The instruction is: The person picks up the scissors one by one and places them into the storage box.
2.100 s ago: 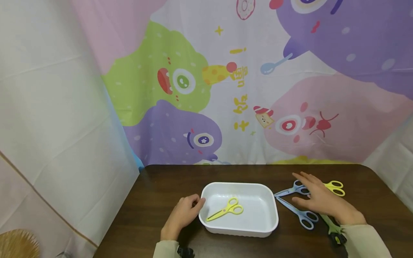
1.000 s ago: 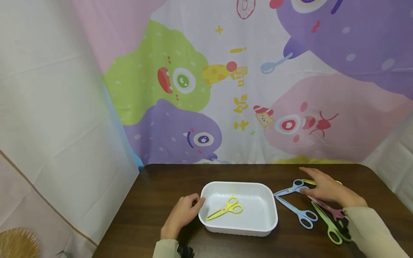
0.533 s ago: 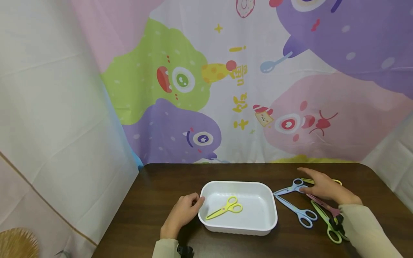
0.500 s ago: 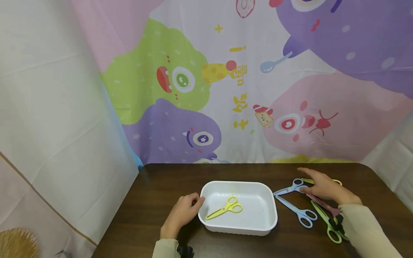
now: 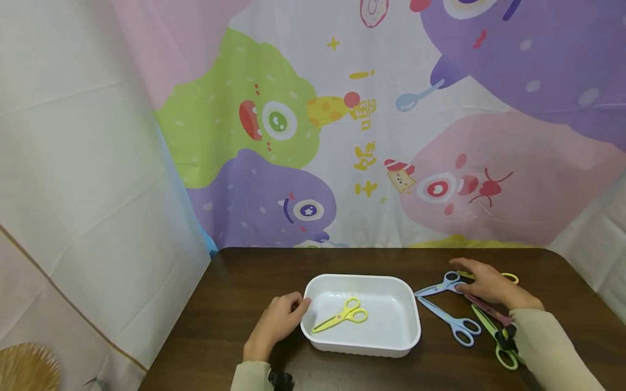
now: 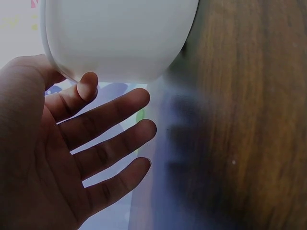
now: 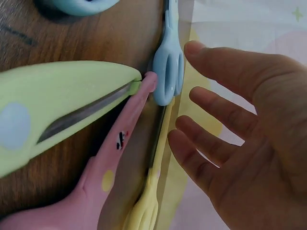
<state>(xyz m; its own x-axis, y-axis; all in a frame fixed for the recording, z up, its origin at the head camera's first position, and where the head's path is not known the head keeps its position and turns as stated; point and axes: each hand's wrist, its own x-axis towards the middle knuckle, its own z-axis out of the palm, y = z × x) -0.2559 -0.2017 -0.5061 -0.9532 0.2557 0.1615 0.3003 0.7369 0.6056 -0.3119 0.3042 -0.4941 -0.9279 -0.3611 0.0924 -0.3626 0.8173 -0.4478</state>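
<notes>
My left hand (image 5: 277, 320) is at the left end of a white plastic tray (image 5: 364, 348). In the left wrist view its thumb and forefinger pinch the tray's rim, while the other fingers spread out free. Inside the tray lies a pair of yellow scissors (image 5: 342, 316). My right hand (image 5: 489, 283), holding nothing, hovers over a group of scissors with its fingers slightly bent. Nearest its fingers are blue scissors (image 7: 169, 67) and second yellow scissors (image 7: 146, 206), partly hidden by the hand in the head view. Pink scissors (image 5: 489, 309) lie below the hand.
Another pair of blue scissors (image 5: 452, 323) lies right of the tray, its tip near the first blue pair's. Green scissors (image 5: 496, 334) lie partly under the right wrist. A dark wooden table (image 5: 235, 282) carries everything, with a printed cartoon curtain (image 5: 381, 163) behind its far edge.
My right hand has shifted a little to the right, uncovering the pink and green scissors, then lowered slightly with its fingers bending more. My left hand and the tray stay put.
</notes>
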